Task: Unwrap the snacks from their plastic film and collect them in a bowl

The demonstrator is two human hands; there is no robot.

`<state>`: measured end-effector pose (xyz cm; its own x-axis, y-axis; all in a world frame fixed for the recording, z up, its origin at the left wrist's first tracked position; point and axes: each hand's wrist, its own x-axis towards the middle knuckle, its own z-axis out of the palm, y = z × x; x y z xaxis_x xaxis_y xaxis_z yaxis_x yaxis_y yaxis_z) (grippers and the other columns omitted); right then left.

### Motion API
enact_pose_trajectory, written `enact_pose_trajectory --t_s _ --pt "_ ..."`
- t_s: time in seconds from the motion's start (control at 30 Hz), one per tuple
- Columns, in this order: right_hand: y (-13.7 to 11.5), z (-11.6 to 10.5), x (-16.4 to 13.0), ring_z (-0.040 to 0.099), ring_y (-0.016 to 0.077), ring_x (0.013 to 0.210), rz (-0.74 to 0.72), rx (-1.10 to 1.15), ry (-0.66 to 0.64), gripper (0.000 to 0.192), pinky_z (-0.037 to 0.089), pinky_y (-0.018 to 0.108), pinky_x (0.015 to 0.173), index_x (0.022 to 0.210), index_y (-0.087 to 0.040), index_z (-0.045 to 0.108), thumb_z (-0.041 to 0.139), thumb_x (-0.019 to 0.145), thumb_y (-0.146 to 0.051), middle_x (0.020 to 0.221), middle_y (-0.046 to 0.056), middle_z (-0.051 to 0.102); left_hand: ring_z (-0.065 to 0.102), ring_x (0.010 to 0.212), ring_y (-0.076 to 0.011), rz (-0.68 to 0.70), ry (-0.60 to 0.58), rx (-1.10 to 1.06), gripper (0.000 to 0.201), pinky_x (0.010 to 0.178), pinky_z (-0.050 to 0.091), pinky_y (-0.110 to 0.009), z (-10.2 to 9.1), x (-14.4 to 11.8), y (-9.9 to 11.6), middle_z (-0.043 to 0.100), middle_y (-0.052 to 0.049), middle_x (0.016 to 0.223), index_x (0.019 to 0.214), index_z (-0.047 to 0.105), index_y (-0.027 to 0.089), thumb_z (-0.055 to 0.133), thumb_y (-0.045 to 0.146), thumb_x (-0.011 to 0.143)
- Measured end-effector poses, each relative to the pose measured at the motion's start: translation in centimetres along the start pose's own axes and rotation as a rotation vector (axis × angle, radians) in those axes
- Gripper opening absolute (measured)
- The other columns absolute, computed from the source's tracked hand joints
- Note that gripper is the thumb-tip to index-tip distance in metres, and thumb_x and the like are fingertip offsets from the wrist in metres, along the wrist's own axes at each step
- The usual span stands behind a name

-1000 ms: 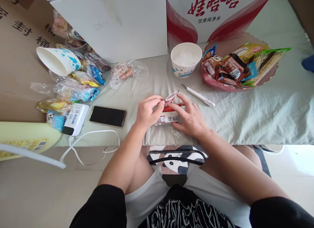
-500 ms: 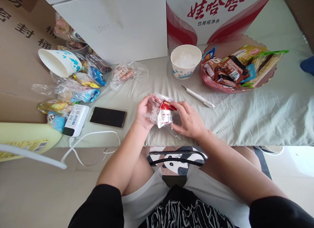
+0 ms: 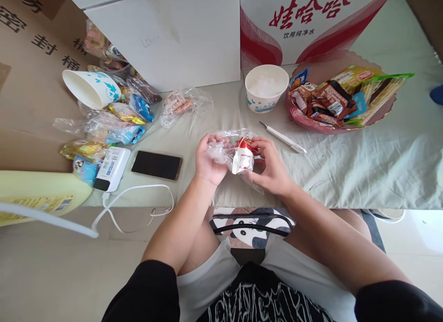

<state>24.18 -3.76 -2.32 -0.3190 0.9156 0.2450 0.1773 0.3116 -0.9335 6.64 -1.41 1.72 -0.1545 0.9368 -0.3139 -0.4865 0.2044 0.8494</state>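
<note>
A small red and white snack packet (image 3: 244, 157) lies in a clear plastic bag (image 3: 221, 152), held just above the cloth near its front edge. My left hand (image 3: 210, 161) is closed on the bunched plastic at the bag's left side. On the other side, my right hand (image 3: 270, 167) grips the packet through the plastic, with fingers along the top and thumb below. Beyond my right hand lies a white pen-like craft knife (image 3: 283, 137) with a thin dark tip. A paper cup (image 3: 266, 89) with whitish, translucent contents stands behind it.
At the back right, a pink bowl (image 3: 301, 116) holds several packaged snacks. A phone (image 3: 157, 165), a white cabled device (image 3: 112, 169) and a bag with wrapped pieces (image 3: 180, 103) lie left. A tipped paper cup (image 3: 92, 89) rests on snack packets. Boxes (image 3: 194, 45) stand behind.
The packet has moved slightly right and turned more upright between my hands. My left hand has gathered the plastic into a tighter bunch. The whole view has shifted a little.
</note>
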Motion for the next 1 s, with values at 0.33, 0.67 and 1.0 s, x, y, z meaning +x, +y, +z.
enact_pose_trajectory --t_s 0.33,0.67,1.0 --pt "0.7 -1.7 1.0 0.061 0.0246 0.108 0.136 -0.186 0.297 0.051 0.062 0.038 0.076 0.121 -0.027 0.051 0.075 0.077 -0.036 0.134 0.013 0.049 0.064 0.070 -0.0147 0.034 0.180 0.008 0.037 0.066 0.052 -0.027 -2.6 1.6 1.0 0.058 0.002 0.063 0.065 0.043 0.023 0.070 0.043 0.079" --pt "-0.8 -3.4 -0.5 0.065 0.0224 0.095 0.070 -0.249 0.323 0.047 0.062 0.040 0.079 0.123 -0.025 0.059 0.074 0.082 -0.040 0.124 0.011 0.061 0.050 0.049 -0.0078 -0.020 0.393 -0.271 0.025 0.053 0.042 -0.021 -2.1 1.1 2.4 0.047 0.007 0.053 0.063 0.038 0.022 0.060 0.023 0.075" --pt "-6.1 -10.4 6.3 0.060 0.0369 0.118 -0.151 -0.858 0.421 0.046 0.056 0.051 0.089 0.122 -0.021 0.066 0.072 0.078 -0.033 0.121 0.017 0.064 0.048 0.046 -0.0072 -0.030 0.238 -0.281 0.030 0.051 0.041 -0.022 -3.2 1.1 2.0 0.044 0.008 0.051 0.063 0.038 0.023 0.067 0.025 0.071"
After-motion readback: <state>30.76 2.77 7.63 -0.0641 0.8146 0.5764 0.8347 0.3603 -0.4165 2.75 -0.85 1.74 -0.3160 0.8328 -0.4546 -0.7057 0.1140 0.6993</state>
